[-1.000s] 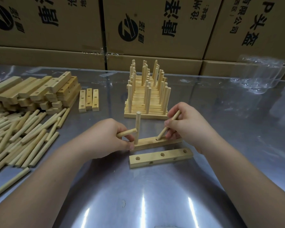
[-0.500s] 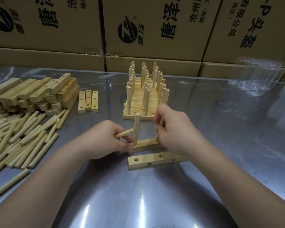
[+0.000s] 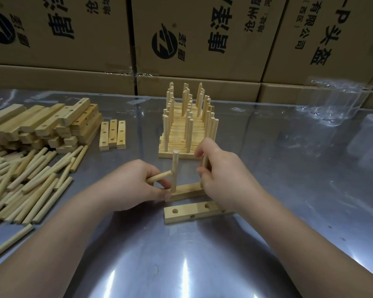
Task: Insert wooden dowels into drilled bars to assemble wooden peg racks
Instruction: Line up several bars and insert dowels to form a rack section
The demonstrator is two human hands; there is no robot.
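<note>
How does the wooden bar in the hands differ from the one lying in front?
The held bar carries an upright dowel, and the right hand grips a second dowel over it; the front bar shows empty holes. The left hand pinches the held bar's end; no fingers grip the front bar. Both are pale drilled wood.

Left hand, right hand: curled fingers, close together.
</note>
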